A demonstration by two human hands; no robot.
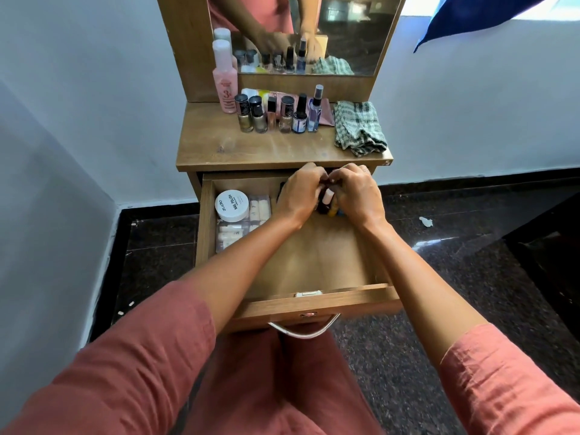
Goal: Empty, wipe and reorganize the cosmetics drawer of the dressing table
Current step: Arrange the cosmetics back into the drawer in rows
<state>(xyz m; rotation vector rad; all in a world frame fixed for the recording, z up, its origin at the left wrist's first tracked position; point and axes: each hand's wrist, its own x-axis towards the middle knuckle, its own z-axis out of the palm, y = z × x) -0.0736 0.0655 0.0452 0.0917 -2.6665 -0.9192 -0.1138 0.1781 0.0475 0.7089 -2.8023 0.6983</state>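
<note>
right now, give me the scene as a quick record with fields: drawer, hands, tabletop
drawer: open, pulled out toward the person
left hand: grips small bottles at the drawer's back
right hand: grips the same small bottles
drawer left side: white tub, clear pouch
tabletop: row of bottles, pink bottle, checked cloth at right

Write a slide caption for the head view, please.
Left hand and right hand grip small bottles in the open drawer.

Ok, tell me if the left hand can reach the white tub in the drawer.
Probably yes: the white tub sits uncovered just left of the left hand in the open drawer, though that hand is busy gripping small bottles.
</note>
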